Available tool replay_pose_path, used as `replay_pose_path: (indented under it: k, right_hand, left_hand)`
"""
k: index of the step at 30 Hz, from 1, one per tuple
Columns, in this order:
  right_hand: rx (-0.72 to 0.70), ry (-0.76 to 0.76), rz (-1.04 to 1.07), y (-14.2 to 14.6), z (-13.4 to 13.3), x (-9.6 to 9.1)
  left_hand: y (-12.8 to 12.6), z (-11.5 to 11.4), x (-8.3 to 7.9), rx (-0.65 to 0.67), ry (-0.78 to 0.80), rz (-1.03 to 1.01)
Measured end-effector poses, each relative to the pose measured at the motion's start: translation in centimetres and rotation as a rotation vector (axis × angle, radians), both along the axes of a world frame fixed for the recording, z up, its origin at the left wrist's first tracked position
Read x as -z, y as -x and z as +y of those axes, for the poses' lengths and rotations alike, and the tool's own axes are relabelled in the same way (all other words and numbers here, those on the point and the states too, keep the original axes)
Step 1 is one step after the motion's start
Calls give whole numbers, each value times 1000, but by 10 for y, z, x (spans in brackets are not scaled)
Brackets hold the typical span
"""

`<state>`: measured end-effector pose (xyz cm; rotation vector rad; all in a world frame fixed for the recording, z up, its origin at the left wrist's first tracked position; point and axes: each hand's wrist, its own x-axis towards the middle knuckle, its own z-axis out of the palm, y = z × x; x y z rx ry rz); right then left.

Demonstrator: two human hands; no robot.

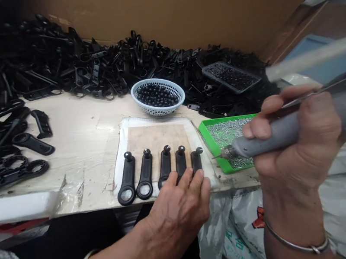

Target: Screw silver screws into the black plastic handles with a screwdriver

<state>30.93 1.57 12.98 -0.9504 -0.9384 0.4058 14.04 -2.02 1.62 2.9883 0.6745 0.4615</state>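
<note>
My right hand is wrapped round a grey electric screwdriver, its bit pointing left over the edge of a green tray of small silver screws. Several black plastic handle-like pieces lie in a row on a white padded mat. Each has a ring at the near end and a round knob at the far end, some with a bright spot on top. My left hand lies with fingers stretched over the right-hand pieces, covering their near ends.
A pale blue basket of black balls stands behind the mat. A clear tray of small dark parts rests on a long heap of black plastic parts. More black pieces lie left. Plastic bags hang below the table edge.
</note>
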Motion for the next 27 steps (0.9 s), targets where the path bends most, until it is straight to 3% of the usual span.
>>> replay_pose_path:
  k: [7,16,22,27]
  right_hand:
    - [33,32,4,-4,-4,-4]
    - [59,30,-3,4,-5,-5]
    - [37,13,-38,6,-7,-5]
    - [72,-1,-71,4,-4,-5]
  left_hand:
    - [-1,-1,-5,4,-102,17]
    - [1,-11,-29,2,-118,15]
    - [2,-11,-25,-27,-101,-29]
    - [-1,-9,-16,45,-104,-62]
